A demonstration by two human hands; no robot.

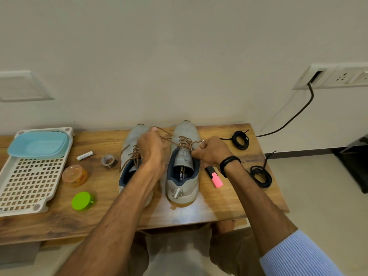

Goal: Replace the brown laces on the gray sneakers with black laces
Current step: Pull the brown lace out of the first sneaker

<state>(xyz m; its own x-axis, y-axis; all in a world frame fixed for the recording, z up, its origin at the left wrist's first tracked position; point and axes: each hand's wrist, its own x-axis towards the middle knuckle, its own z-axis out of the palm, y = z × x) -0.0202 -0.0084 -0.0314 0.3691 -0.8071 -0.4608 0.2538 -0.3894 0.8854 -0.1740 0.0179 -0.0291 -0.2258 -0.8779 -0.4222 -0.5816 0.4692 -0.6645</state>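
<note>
Two gray sneakers stand side by side on the wooden table (219, 208), toes toward the wall. The right sneaker (184, 176) still carries its brown lace (184, 142), which is loose at the top. My left hand (152, 148) pinches one end of that lace and holds it taut up and to the left. My right hand (211, 151) pinches the other end beside the sneaker's tongue. The left sneaker (131, 136), partly hidden by my left forearm, keeps its own brown lace (133, 156). Two coiled black laces lie to the right, one (241, 139) farther back and one (261, 176) near the table edge.
A pink highlighter (215, 178) lies just right of the right sneaker. To the left are a tape roll (109, 161), a white battery (85, 155), an orange jar (75, 175), a green lid (82, 201) and a white perforated tray (29, 176) holding a blue container (38, 144).
</note>
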